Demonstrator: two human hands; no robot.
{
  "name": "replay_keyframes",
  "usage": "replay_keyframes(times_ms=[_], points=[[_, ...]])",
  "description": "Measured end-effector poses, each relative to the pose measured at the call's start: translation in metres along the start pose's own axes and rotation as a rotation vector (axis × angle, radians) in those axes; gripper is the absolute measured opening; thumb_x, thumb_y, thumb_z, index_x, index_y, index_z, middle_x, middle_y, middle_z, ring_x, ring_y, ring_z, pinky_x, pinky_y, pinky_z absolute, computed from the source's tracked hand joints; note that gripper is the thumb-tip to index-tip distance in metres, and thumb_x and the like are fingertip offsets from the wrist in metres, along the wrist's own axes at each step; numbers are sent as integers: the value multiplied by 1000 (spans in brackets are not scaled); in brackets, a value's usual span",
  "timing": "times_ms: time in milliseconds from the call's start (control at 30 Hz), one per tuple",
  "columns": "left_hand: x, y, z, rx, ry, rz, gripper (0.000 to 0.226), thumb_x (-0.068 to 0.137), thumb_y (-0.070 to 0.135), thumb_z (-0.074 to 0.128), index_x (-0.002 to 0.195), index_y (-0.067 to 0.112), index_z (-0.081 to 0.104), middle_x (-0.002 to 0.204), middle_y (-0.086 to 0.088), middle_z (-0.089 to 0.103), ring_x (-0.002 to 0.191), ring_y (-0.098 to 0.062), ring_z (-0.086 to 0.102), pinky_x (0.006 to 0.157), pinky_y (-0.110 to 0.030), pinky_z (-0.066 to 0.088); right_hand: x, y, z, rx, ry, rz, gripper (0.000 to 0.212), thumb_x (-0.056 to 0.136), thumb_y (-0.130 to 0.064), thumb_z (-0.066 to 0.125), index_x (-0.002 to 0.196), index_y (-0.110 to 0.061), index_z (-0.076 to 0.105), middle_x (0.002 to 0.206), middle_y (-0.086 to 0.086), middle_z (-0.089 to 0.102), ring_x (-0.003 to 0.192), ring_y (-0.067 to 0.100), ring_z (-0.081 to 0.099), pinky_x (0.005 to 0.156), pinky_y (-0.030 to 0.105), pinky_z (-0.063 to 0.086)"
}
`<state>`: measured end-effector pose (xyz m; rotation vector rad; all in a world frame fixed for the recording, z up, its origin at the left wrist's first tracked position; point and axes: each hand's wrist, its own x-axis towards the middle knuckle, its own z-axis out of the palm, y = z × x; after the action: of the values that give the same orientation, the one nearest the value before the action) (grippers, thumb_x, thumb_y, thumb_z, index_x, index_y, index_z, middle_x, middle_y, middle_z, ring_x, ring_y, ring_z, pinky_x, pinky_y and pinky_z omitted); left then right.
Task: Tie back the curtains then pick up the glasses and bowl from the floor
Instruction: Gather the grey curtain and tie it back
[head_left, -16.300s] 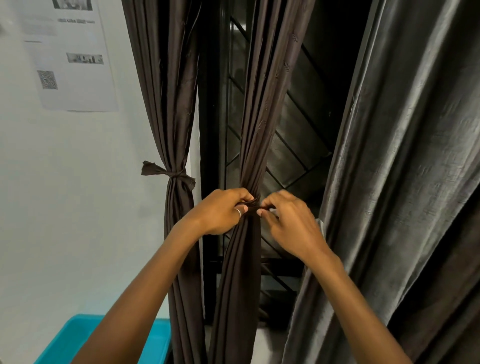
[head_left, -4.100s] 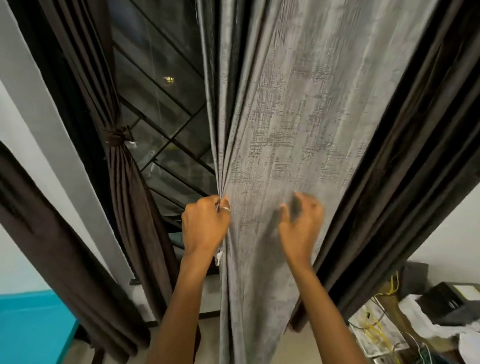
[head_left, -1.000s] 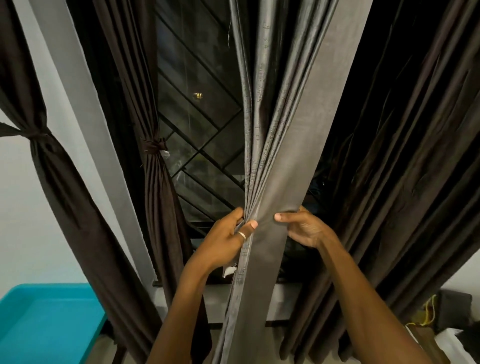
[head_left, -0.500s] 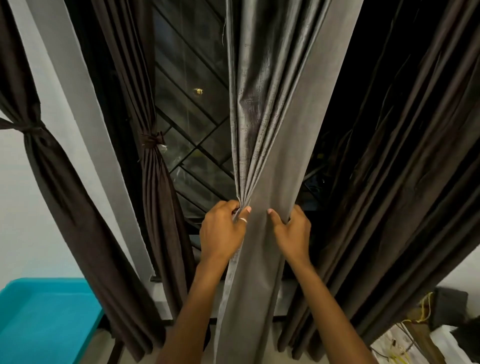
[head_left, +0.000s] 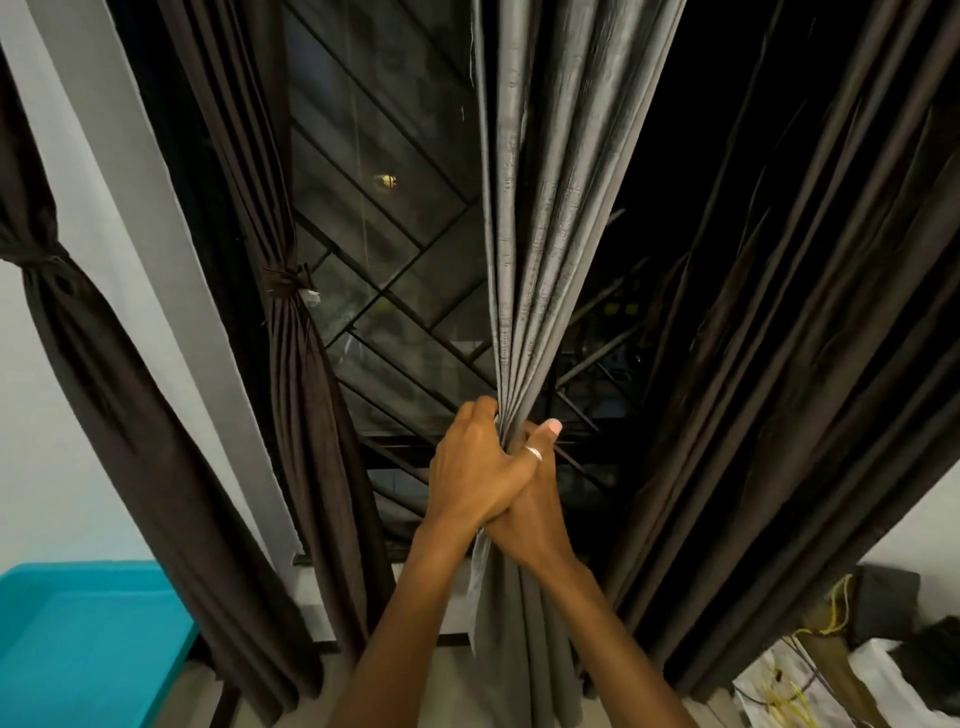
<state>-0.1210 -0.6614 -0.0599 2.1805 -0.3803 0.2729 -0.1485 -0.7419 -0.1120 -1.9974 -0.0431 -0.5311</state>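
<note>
A grey curtain (head_left: 545, 208) hangs in the middle, gathered into a narrow bunch at waist height. My left hand (head_left: 470, 467) grips that bunch, its ringed thumb pointing up across the folds. Pressed against it just below, my right hand (head_left: 535, 519) also grips the bunch. Two dark brown curtains are tied back: one at far left (head_left: 88, 353) and one by the window (head_left: 306, 374), each with a knotted band. A loose dark curtain (head_left: 779, 364) hangs at the right. No glasses or bowl are in view.
A window with a black diagonal grille (head_left: 395, 234) is behind the curtains. A white pillar (head_left: 156, 260) stands between the two tied curtains. A turquoise bin (head_left: 78, 649) sits at lower left. Papers and yellow wires (head_left: 810, 675) clutter the lower right.
The grey curtain has gone from spread wide to a tight bunch. My hands, apart half a second ago, have closed together round it.
</note>
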Motion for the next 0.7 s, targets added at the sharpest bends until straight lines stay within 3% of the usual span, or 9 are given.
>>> replay_keyframes(times_ms=[100, 233, 367, 433, 533, 600, 700], points=[[3, 1, 6, 77, 72, -1, 35, 90, 54, 56, 98, 21, 45, 99, 1, 57, 88, -21, 60, 71, -40, 53, -1, 2, -4, 125, -26, -47, 52, 94, -39, 64, 139, -18, 49, 134, 2, 51, 122, 11, 58, 101, 32, 53], [10, -4, 6, 30, 44, 17, 16, 95, 29, 54, 98, 18, 43, 95, -4, 60, 87, -25, 60, 70, -43, 52, 15, 14, -20, 186, 64, 40, 31, 101, -8, 56, 129, -16, 65, 133, -4, 52, 120, -1, 57, 106, 27, 50], [14, -11, 1, -172, -73, 33, 11, 98, 28, 54, 97, 23, 44, 86, 0, 61, 77, -17, 59, 58, -27, 40, 42, 16, -37, 267, 107, 108, 37, 97, 5, 51, 115, -25, 64, 124, 7, 62, 90, 7, 71, 81, 26, 60], [13, -15, -3, -252, -119, 42, 8, 98, 30, 54, 100, 27, 47, 89, 4, 64, 74, -7, 61, 57, -22, 43, 55, 18, -46, 278, 23, 155, 46, 95, 3, 58, 129, -28, 53, 130, 1, 61, 81, 13, 74, 75, 29, 62], [13, -23, -10, -331, -190, 56, 18, 98, 30, 53, 115, 32, 50, 107, 16, 66, 92, 6, 62, 76, -23, 52, 73, 22, -60, 218, -204, 125, 77, 88, 2, 67, 150, -31, 37, 137, -10, 59, 101, 16, 73, 80, 31, 61], [13, -25, -17, -379, -242, 68, 31, 95, 31, 52, 122, 46, 49, 114, 30, 63, 104, 13, 59, 84, -13, 48, 82, 19, -70, 170, -366, 73, 74, 81, 0, 65, 144, -36, 47, 129, -11, 66, 111, 14, 69, 77, 28, 60], [13, -27, -28, -433, -304, 73, 45, 91, 32, 52, 126, 60, 47, 123, 35, 61, 116, 12, 57, 91, -8, 46, 91, 11, -83, 111, -568, 95, 54, 76, -11, 63, 126, -30, 66, 115, 3, 74, 92, 19, 72, 70, 28, 56]])
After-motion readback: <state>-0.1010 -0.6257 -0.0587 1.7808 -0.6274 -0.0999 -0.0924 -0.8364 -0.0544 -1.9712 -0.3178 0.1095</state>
